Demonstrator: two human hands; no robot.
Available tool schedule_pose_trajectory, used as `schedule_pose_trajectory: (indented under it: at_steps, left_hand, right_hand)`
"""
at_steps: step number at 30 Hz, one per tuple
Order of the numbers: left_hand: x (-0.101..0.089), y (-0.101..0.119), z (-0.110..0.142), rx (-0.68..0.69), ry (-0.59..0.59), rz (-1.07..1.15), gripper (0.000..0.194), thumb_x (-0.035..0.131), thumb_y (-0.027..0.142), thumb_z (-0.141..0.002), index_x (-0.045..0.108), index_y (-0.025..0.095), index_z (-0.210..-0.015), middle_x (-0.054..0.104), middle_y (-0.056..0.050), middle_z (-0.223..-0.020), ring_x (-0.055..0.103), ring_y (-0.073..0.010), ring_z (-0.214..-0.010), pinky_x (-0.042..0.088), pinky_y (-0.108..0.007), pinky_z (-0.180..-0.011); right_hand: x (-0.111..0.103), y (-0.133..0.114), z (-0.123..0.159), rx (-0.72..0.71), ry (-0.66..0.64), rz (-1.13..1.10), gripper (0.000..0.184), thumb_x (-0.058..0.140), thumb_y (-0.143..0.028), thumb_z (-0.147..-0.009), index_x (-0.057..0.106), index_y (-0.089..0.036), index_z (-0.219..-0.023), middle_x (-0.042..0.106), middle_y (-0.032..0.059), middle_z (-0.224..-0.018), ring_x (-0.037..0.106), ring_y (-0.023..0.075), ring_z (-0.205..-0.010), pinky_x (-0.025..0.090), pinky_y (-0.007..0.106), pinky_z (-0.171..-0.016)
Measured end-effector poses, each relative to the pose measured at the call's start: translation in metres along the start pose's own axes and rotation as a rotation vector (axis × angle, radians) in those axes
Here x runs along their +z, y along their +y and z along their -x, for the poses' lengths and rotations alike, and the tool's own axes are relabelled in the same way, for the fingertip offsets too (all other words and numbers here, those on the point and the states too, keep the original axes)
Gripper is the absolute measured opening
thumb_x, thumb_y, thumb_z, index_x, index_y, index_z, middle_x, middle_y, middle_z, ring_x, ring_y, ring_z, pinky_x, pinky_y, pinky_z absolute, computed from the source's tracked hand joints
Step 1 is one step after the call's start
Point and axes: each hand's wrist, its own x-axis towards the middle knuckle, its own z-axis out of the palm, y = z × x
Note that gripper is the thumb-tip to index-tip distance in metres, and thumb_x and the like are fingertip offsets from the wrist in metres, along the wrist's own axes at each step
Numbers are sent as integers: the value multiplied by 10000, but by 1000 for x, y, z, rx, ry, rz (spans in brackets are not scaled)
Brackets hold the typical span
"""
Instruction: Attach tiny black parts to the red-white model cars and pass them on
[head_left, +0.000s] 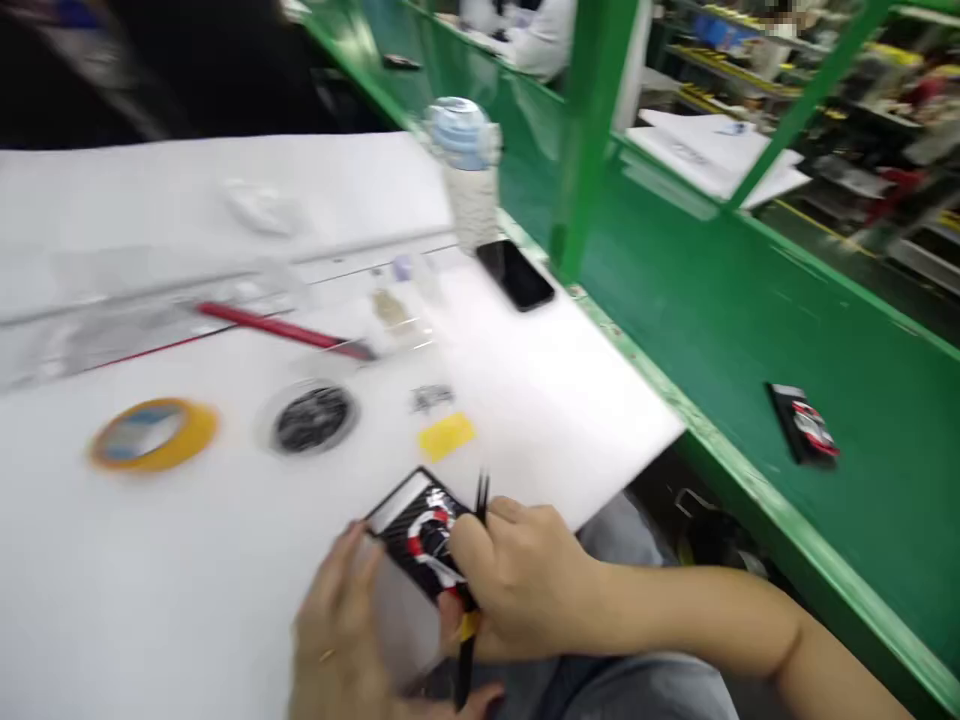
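A small dark rectangular panel (401,535) with a red, white and black printed design lies at the near side of the white table. My left hand (341,630) is closed on its left edge, fingertips at the upper left corner and thumb low down. My right hand (525,570) grips slim black tweezers (465,665) over the panel's right side; two thin prongs stick out beyond the fingers. A bit of yellow shows on the tweezers near my thumb. Just past the panel sit a yellow label (446,436) and some small dark pieces (432,398). Motion blurs the picture.
A round dish of black parts (313,418), an orange tape roll (154,434) and a red cutter-like tool (281,328) lie on the table. Farther back are a phone (516,274) and a bottle (466,180). Another similar panel (802,424) rests on the green surface.
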Motion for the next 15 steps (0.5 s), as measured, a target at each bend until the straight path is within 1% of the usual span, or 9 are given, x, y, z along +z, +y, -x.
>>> schedule_pose_trajectory:
  at_steps: [1,2,4,5,7,9,11,13,15]
  left_hand:
    - [-1,3,0,34,-11,-75,1203,755,737,-705,281,99,-1609,398,-248,-1600,437,-468,-1425,385,-579,-1155]
    - [-2,7,-2,62,-29,-153,1148,766,665,-716,309,80,-1591,438,-259,-1564,481,-459,-1385,414,-557,-1120]
    - [-1,16,-7,40,-81,-231,1083,769,586,-712,332,84,-1565,517,-243,-1493,506,-436,-1362,448,-526,-1076]
    - [-1,20,-9,15,-75,-260,1082,775,592,-678,361,90,-1542,529,-241,-1480,509,-443,-1353,445,-541,-1075]
    - [0,27,-13,-44,-100,-308,1049,796,516,-634,382,127,-1515,506,-226,-1514,483,-434,-1390,437,-534,-1097]
    - [0,31,-15,-72,-114,-339,1037,814,448,-605,391,138,-1499,459,-233,-1561,447,-433,-1434,441,-521,-1103]
    - [-1,32,-16,-75,-112,-349,1041,833,424,-579,408,130,-1483,417,-256,-1591,449,-436,-1438,455,-509,-1091]
    - [-2,31,-16,-78,-103,-341,1049,852,439,-557,431,127,-1466,406,-267,-1598,481,-433,-1414,468,-496,-1078]
    - [-3,31,-17,-90,-101,-326,1060,870,465,-545,444,133,-1457,419,-264,-1593,500,-430,-1399,472,-489,-1075]
  right_hand:
    - [2,2,-2,-12,-4,-20,276,566,-464,-868,561,-196,-936,645,63,-694,573,219,-586,257,304,-433]
    - [0,7,-7,-18,10,-45,330,579,-527,-884,566,-199,-914,651,62,-687,568,210,-577,263,301,-452]
    - [-16,28,-30,-34,94,-106,442,539,-642,-931,567,-214,-823,618,27,-611,518,170,-519,263,288,-492]
    - [-27,42,-48,-6,140,-103,465,501,-637,-973,576,-217,-788,593,13,-581,493,153,-498,252,284,-509]
    - [-48,67,-93,139,309,-82,460,460,-530,-1037,606,-217,-733,508,-14,-510,444,134,-469,233,279,-533]
    - [-62,87,-144,235,410,-58,343,508,-416,-1041,697,-208,-844,540,-4,-565,500,156,-537,286,295,-595]
    - [-67,98,-186,245,415,-50,227,620,-384,-993,740,-198,-942,541,-1,-600,535,183,-611,308,312,-638]
    - [-69,101,-212,228,406,-41,186,654,-347,-973,742,-189,-931,538,5,-628,551,195,-657,322,323,-656]
    - [-73,100,-217,185,441,-22,208,607,-337,-995,714,-192,-891,547,13,-657,555,190,-671,343,331,-667]
